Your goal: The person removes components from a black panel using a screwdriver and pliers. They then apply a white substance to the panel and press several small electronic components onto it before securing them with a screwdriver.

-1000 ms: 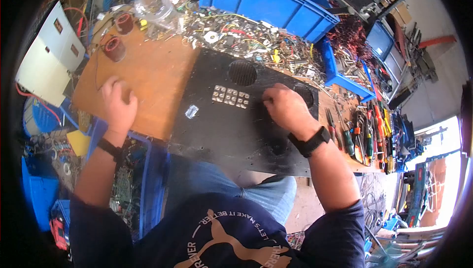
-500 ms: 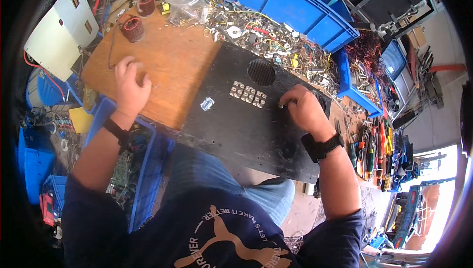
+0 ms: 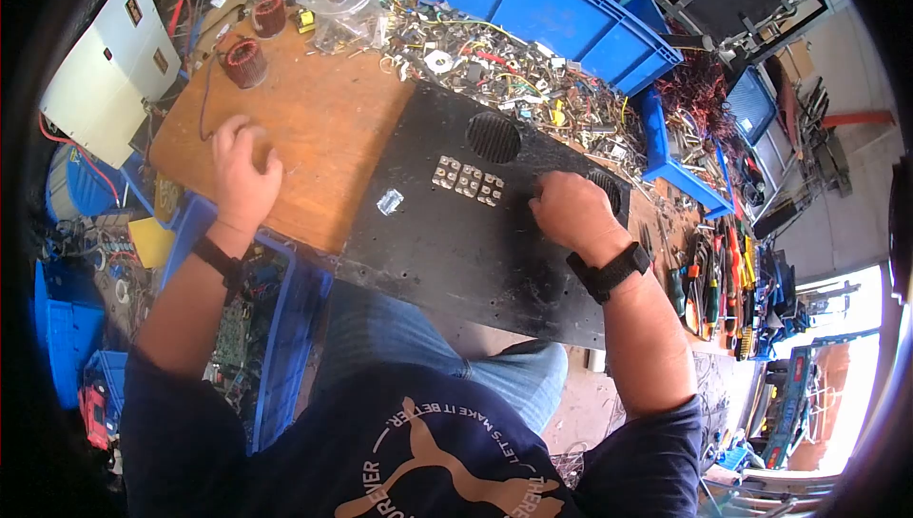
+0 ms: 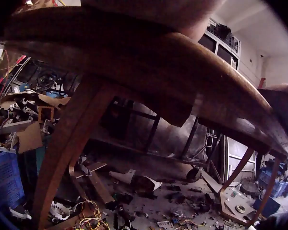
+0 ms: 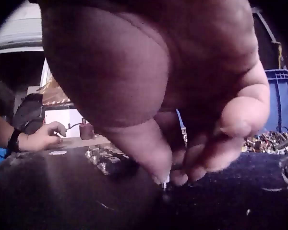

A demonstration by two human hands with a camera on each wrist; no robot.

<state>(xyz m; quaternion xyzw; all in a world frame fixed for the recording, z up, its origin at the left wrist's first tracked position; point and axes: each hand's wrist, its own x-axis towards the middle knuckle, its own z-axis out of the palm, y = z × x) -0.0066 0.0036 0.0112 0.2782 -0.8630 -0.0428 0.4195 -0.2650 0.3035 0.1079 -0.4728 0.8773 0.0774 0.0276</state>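
My left hand (image 3: 243, 174) rests on the wooden tabletop (image 3: 323, 128), its fingers loosely bent and holding nothing. Only skin at the top edge, part of that hand (image 4: 158, 12), shows in the left wrist view. Over the black panel (image 3: 428, 252), my right hand (image 3: 574, 214) is to the right of a block of small silver metal parts (image 3: 467, 181). In the right wrist view my right hand (image 5: 153, 81) pinches a small light-coloured piece (image 5: 166, 180) between thumb and fingers, low over the panel. A small clear piece (image 3: 389, 201) lies left of the block.
Scattered small scrap (image 3: 514, 76) lines the panel's far edge, below a large blue crate (image 3: 542, 4). Two dark red coils (image 3: 244, 62) stand at the back left. Hand tools (image 3: 709, 275) lie at the right; a blue bin (image 3: 290, 328) is below left.
My right hand has dipped back toward the panel and turned, hiding the shiny piece visible at its fingertips half a second ago. My left hand stays on the wood. The head view has shifted slightly.
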